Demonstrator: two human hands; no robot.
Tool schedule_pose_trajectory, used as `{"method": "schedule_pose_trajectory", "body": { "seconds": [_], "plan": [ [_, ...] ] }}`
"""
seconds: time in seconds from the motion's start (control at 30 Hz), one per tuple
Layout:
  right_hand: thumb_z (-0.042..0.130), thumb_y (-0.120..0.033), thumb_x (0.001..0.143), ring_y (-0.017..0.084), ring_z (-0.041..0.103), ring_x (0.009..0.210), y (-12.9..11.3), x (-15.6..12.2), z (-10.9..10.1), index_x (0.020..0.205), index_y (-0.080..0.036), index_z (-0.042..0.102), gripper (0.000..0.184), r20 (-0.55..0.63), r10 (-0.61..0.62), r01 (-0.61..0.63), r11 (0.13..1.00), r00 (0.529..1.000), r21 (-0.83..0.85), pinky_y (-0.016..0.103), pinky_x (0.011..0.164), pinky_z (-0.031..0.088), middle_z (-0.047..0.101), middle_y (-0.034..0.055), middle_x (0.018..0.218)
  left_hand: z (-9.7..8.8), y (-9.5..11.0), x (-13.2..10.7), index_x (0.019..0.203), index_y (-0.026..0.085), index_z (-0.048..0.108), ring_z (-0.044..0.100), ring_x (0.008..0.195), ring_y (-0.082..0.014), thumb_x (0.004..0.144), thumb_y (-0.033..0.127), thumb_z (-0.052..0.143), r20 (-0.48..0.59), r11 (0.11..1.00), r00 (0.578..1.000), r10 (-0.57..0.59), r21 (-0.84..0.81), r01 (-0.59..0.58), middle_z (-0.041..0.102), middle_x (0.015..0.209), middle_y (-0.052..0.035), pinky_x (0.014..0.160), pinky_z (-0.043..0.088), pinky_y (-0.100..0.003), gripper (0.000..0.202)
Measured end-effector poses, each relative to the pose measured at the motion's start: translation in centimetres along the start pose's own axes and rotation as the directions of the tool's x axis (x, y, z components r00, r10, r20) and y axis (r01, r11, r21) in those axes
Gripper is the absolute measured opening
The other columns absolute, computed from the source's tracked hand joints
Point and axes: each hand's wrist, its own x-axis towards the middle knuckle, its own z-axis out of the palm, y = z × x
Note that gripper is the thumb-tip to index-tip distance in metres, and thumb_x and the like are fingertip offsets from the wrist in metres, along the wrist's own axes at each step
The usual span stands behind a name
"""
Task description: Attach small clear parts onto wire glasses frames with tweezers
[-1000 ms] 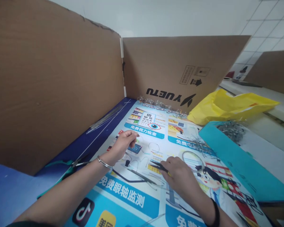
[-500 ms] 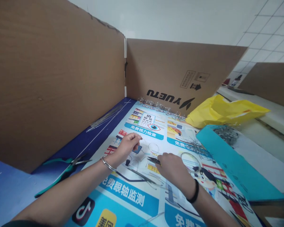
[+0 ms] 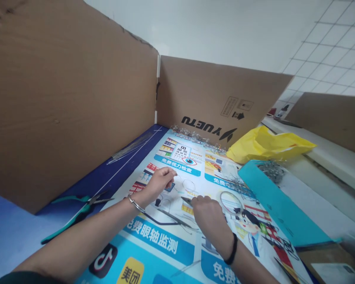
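My left hand (image 3: 162,180), with a silver bangle at the wrist, is closed in a pinch above the printed poster (image 3: 182,242). Whatever lies between its fingertips is too small to make out. To its right, my right hand (image 3: 206,215) is wrapped round a pair of pliers; only the dark pointed jaws (image 3: 187,200) stick out toward the left hand, and the handles are hidden in the palm. Thin wire pieces (image 3: 177,217) lie on the poster below both hands. A coil of wire (image 3: 231,202) rests just right of my right hand.
Green-handled cutters (image 3: 90,203) lie at the left. Cardboard panels (image 3: 207,86) stand at the left and back. Straight wires (image 3: 130,149) lie along the left panel. At the right are a yellow bag (image 3: 266,146), a turquoise folder (image 3: 272,209) and a tangled wire heap (image 3: 270,171).
The view has turned slightly to the right, so the bag and folder appear further left. My right hand, still gripping the pliers, has shifted a little. The left hand keeps its pinch.
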Motion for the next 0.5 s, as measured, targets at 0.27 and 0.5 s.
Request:
{"method": "schedule_pose_trajectory", "body": {
  "seconds": [0.27, 0.5],
  "plan": [
    [0.051, -0.015, 0.084, 0.018, 0.052, 0.066, 3.0, -2.0, -0.4, 0.076, -0.02, 0.058, 0.012, -0.281, 0.098, -0.105, 0.994, 0.955, -0.011, 0.03, 0.055, 0.026, 0.058, 0.0038, 0.07, 1.1, 0.2, -0.8, 0.069, 0.015, 0.055, 0.044, 0.045, -0.0074, 0.077, 0.037, 0.055, 0.116, 0.993, 0.988, -0.104, 0.075, 0.096, 0.052, 0.057, 0.0034, 0.045, 0.032, -0.02, 0.024],
    [0.047, -0.014, 0.086, 0.019, 0.048, 0.069, 3.2, -2.0, -0.6, 0.078, -0.02, 0.056, 0.013, -0.384, 0.088, -0.117, 0.992, 0.919, -0.052, 0.033, 0.06, 0.023, 0.056, 0.0036, 0.07, 2.2, 0.6, -2.2, 0.071, 0.014, 0.057, 0.045, 0.045, -0.0078, 0.077, 0.044, 0.056, 0.306, 0.971, 0.922, -0.236, 0.049, 0.233, 0.053, 0.055, 0.0033, 0.046, 0.033, -0.021, 0.03]
  ]
}}
